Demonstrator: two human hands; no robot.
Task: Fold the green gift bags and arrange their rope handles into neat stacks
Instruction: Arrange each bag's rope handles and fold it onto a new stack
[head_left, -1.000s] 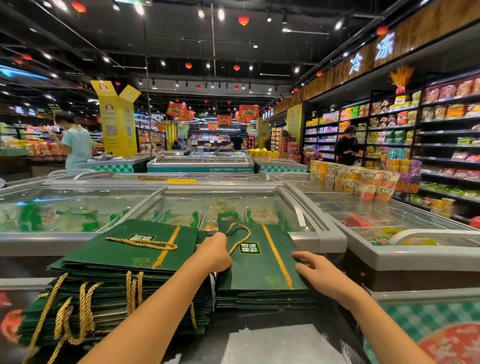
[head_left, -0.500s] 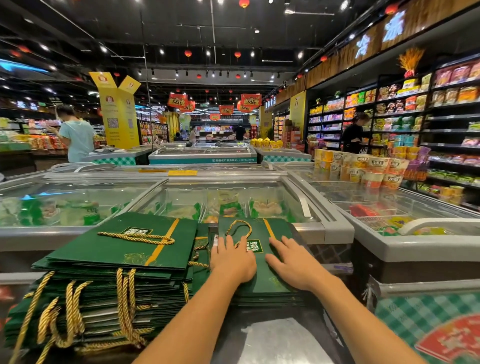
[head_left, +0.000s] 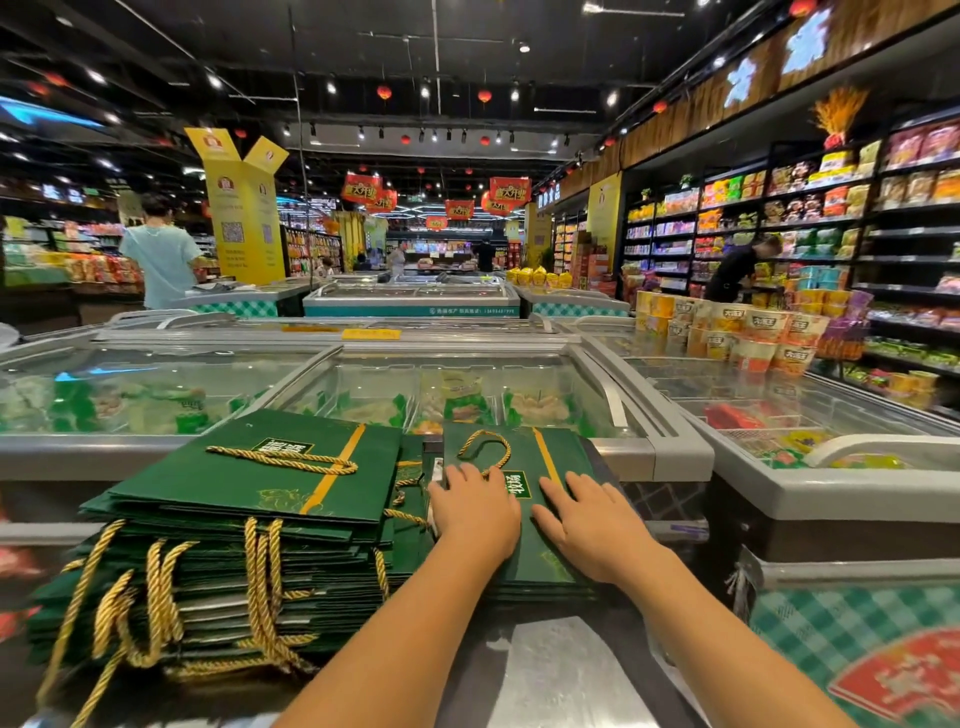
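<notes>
Green gift bag (head_left: 569, 454) tops the smaller right-hand stack on the tabletop (head_left: 545, 675). Your left hand (head_left: 475, 512) and right hand (head_left: 587, 530) lie flat on it with fingers straight, likely to press its fold down.

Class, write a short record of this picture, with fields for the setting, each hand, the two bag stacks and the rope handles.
Setting: supermarket, chest freezers behind the bags
Left hand: flat on the top bag of the right stack
Right hand: flat beside it, on the same bag
Right stack: the lower one; a handle loop lies on top
Left stack: the taller one; gold handles hang over its near edge
</notes>
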